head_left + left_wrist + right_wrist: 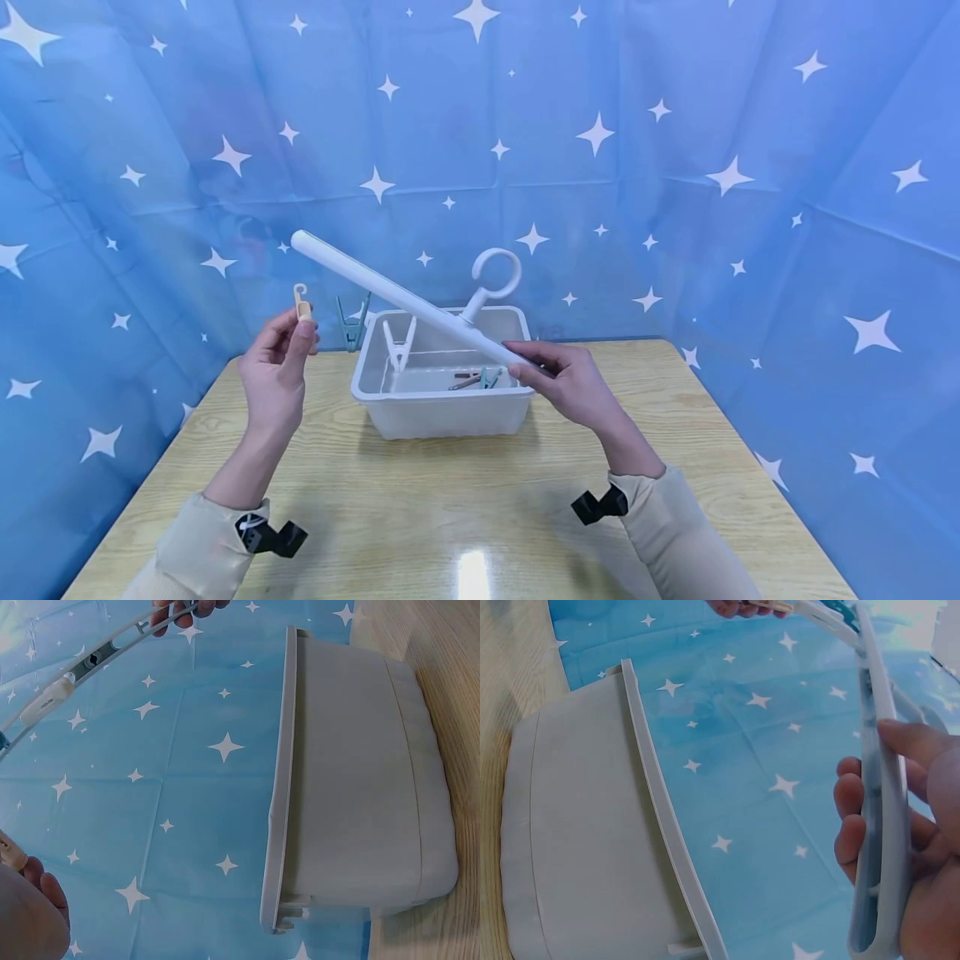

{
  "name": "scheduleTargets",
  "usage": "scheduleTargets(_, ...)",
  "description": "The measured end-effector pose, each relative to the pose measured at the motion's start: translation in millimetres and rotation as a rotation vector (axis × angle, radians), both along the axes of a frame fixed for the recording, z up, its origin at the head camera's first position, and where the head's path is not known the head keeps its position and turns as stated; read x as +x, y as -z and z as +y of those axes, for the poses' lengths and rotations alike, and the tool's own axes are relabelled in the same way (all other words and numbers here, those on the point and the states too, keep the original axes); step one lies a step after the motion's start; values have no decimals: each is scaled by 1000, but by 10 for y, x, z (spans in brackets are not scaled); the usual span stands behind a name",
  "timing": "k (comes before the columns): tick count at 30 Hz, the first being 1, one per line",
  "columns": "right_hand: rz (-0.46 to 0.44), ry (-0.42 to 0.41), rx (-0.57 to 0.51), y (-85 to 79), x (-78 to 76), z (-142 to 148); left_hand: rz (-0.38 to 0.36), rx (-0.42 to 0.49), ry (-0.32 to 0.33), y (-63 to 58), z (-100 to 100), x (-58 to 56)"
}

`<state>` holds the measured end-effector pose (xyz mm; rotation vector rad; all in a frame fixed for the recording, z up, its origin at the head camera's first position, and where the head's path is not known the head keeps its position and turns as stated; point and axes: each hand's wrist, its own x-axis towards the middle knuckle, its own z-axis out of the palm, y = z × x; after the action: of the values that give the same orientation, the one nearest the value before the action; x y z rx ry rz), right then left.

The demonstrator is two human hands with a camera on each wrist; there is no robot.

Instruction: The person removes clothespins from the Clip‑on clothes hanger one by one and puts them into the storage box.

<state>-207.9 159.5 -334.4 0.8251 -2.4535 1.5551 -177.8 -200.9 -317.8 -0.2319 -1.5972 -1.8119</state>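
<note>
Your head view's bright, glare (473, 575) flaring white on the table (375, 517), soft shadow beneath the bin (450, 417). Your wrist views look dimmer, each with one washed-out corner.

The white hanger (367, 277) slants ten to four above the basin (442, 418), hampering a straight drop, a white peg (399, 357) dangling below it! Curtain (420, 221) walls off twelve o'clock; at six, over the tabletop (420, 500), there's room to pass.

left sleeve (201, 542) and right sleeve (681, 533) both pale beige, puffy, creased, narrowed at cuff. left wrist camera (281, 540) black, blocky, small whitish loop on it. right wrist camera (598, 505) black, angular, at cuff.
</note>
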Motion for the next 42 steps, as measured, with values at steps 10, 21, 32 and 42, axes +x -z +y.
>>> scheduleTargets(10, 13, -14, -13, -7, -1, -1, -66, -52, -25, 31, -27, -49)
scheduleTargets(21, 7, -8, -6, -17, 17, -5, -114, -95, -54, 94, -44, -136)
scheduleTargets(32, -6, -8, -12, -30, 40, -3, -195, -99, -68, 174, -62, -203)
scheduleTargets(42, 4, 1, 2, -39, 50, 3, -274, -168, -63, 219, -61, -260)
